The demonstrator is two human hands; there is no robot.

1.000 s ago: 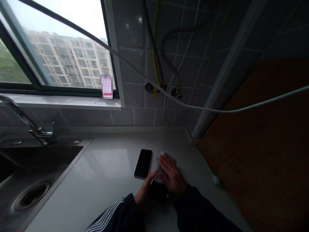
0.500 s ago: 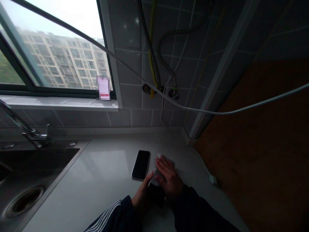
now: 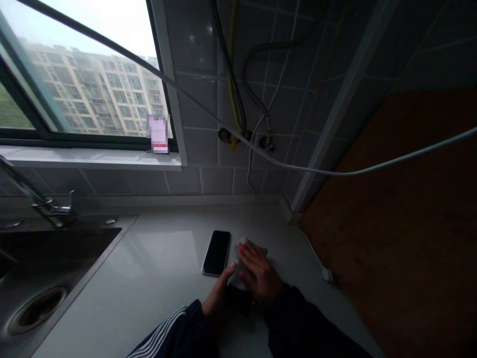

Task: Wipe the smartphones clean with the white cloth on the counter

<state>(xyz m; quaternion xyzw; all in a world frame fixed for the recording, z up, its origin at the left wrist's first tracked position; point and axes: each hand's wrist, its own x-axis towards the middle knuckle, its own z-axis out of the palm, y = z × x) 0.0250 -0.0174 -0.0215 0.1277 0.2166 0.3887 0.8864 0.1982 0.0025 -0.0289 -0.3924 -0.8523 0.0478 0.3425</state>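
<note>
My right hand lies on a folded pale grey cloth, its fingers spread over the top and covering most of it. My left hand, in a dark sleeve with white stripes, reaches the cloth's lower left edge, but any grip there is unclear. Just left of the cloth, a black smartphone lies face up on the white countertop, close to my left fingers. A dark object sits beneath my hands, mostly in shadow, and its shape is hidden.
A steel sink with a drain and a chrome tap lies left of my hands. Tiled wall with hoses rises behind the countertop. A white cord with a plug runs along the right side, beside a brown wooden panel.
The whole scene has shifted slightly left and up as my head moved. My hands stay on the cloth, with little visible change in their position.
</note>
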